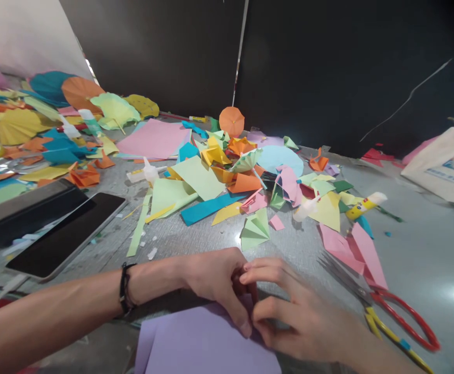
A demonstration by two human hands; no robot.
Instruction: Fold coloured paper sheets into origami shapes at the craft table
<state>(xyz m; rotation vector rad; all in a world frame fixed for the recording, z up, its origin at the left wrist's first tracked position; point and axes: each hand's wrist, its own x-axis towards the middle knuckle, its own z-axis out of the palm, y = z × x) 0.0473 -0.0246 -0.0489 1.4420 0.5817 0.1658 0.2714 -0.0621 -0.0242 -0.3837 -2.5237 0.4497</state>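
A folded sheet of purple paper (211, 343) lies at the bottom centre, near the table's front edge. My left hand (219, 278) reaches over its far edge, with the thumb pressing on the paper and the fingers curled behind it. At the sheet's right corner my right hand (293, 311) has its fingers bent and its thumb and index finger closed against the edge. The two hands nearly touch. Part of the paper's far corner is hidden between the fingers.
Scissors (367, 296) with red and yellow handles lie right of my right hand. A phone (67, 234) with a cable rests at the left. Coloured paper scraps (199, 176), glue sticks (365, 205) and paper fans spread behind. A white bag (445, 166) stands far right.
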